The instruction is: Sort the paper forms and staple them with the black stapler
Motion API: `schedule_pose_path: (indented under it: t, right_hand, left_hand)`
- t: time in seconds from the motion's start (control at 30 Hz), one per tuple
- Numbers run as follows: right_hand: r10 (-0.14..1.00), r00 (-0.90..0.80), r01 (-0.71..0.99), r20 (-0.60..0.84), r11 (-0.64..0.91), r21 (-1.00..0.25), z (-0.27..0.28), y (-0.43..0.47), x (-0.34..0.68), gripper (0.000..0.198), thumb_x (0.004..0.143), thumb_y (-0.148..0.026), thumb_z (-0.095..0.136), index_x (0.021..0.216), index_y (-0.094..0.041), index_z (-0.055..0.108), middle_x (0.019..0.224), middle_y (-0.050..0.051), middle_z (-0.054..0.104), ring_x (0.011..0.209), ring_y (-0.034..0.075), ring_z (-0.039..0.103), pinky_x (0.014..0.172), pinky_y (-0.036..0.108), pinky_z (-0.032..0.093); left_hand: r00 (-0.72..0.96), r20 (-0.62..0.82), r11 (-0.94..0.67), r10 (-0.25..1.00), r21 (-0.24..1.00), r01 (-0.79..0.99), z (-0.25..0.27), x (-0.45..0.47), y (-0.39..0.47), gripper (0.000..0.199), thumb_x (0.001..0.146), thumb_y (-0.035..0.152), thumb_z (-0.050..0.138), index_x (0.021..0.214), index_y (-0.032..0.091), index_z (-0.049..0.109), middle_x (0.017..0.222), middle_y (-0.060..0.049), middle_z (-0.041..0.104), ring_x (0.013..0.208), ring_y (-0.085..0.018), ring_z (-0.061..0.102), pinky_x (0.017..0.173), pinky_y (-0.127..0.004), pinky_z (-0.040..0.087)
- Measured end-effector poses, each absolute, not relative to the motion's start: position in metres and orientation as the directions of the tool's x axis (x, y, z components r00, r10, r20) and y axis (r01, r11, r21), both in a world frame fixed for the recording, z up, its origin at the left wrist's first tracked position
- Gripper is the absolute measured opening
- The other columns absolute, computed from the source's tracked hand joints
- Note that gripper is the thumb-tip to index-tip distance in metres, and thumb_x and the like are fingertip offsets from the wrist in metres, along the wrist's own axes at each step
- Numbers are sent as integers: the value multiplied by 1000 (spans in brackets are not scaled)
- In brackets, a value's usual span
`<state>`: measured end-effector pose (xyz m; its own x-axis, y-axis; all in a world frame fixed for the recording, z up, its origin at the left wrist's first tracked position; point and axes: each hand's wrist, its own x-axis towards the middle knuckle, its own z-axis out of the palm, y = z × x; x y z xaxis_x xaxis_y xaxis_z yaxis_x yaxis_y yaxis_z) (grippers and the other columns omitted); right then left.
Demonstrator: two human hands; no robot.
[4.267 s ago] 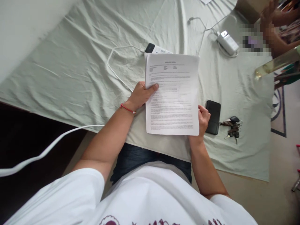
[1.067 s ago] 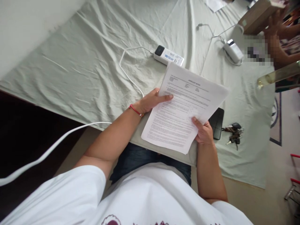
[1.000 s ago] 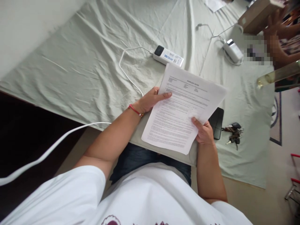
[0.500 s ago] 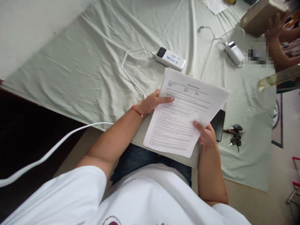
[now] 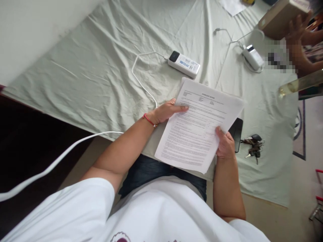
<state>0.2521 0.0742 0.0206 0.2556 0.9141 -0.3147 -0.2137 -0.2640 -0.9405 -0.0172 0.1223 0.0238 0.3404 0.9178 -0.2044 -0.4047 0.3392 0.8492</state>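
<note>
A stack of printed paper sheets (image 5: 193, 134) is held up at the table's near edge, its text side facing me. My left hand (image 5: 168, 111) grips its left edge, thumb lying on top and the other fingers hidden beneath. At the lower right edge my right hand (image 5: 225, 144) pinches the stack, thumb on the front, fingers partly behind it. Just right of that hand a dark phone (image 5: 236, 134) lies on the cloth, partly covered by the papers. Beside the phone rests a bunch of keys (image 5: 254, 146).
A white power bank (image 5: 184, 64) with a white cable lies beyond the papers on the pale green tablecloth (image 5: 101, 67). Farther right is a second white power bank (image 5: 253, 57). Another person's hand (image 5: 299, 28) touches a brown box (image 5: 280, 18). A clear tube (image 5: 300, 84) juts in at right.
The top edge of the stack has dipped slightly toward me. My right thumb has slid right, from over the print to nearer the stack's edge. My left hand has barely moved.
</note>
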Motion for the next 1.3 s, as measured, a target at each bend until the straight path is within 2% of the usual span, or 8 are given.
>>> schedule_pose_path:
  t: [0.23, 0.37, 0.53, 0.8, 0.93, 1.1, 1.2, 1.3]
  right_hand:
    - [929, 158, -185, -334, -304, -934, 20, 73, 259, 51, 62, -54, 98, 99, -23, 83, 109, 7, 85, 103, 33, 82, 93, 51, 69]
    - [930, 105, -162, -352, -333, -929, 19, 71, 264, 47, 65, -53, 98, 99, -24, 84, 106, 6, 86, 97, 33, 83, 92, 51, 69]
    - [934, 65, -126, -352, -342, -931, 18, 65, 270, 45, 66, -50, 98, 101, -25, 84, 104, 5, 86, 99, 33, 82, 93, 51, 68]
    - [944, 163, -170, -288, -261, -950, 23, 62, 262, 51, 56, -52, 101, 94, -24, 83, 104, 9, 85, 95, 33, 82, 91, 53, 68]
    - [940, 188, -156, -285, -258, -954, 21, 61, 264, 50, 56, -50, 102, 94, -24, 83, 102, 8, 86, 93, 31, 82, 91, 51, 68]
    - [952, 90, -101, -291, -282, -954, 13, 61, 274, 40, 68, -47, 97, 100, -26, 84, 107, 5, 85, 99, 28, 82, 91, 44, 68]
    - [954, 63, -82, -293, -288, -954, 10, 60, 277, 41, 70, -48, 96, 103, -27, 85, 109, 5, 85, 103, 28, 81, 94, 44, 68]
    - [952, 78, -88, -297, -290, -953, 11, 60, 275, 43, 68, -50, 97, 101, -26, 85, 107, 5, 85, 103, 29, 81, 97, 46, 67]
  left_hand:
    - [240, -175, 249, 955, 912, -325, 19, -18, 129, 53, 85, 71, 76, 85, 18, 76, 87, -10, 80, 88, -29, 78, 86, -46, 65]
    - [218, -131, 192, 967, 940, -284, 24, -22, 128, 55, 86, 72, 74, 85, 18, 77, 87, -9, 80, 85, -27, 78, 80, -41, 65]
    - [210, -68, 131, 975, 944, -302, 31, -24, 122, 47, 82, 62, 83, 101, 19, 79, 97, -9, 82, 104, -33, 78, 94, -47, 64]
    - [310, -106, 231, 945, 887, -400, 35, -20, 116, 47, 81, 55, 86, 108, 17, 77, 111, -12, 81, 115, -37, 76, 104, -55, 61]
    - [298, -142, 271, 944, 848, -455, 36, -19, 119, 47, 83, 61, 81, 95, 16, 75, 99, -10, 80, 106, -35, 78, 94, -48, 65]
    - [87, -161, 181, 983, 928, -324, 31, -18, 128, 51, 89, 69, 73, 78, 19, 68, 76, -7, 75, 85, -27, 78, 71, -37, 63]
    - [35, -112, 117, 993, 953, -278, 29, -15, 129, 54, 92, 72, 67, 76, 20, 67, 73, -6, 73, 77, -23, 75, 67, -35, 61]
    - [86, -59, 78, 995, 968, -239, 30, -13, 126, 50, 88, 68, 75, 82, 18, 71, 78, -6, 75, 79, -23, 75, 72, -36, 61]
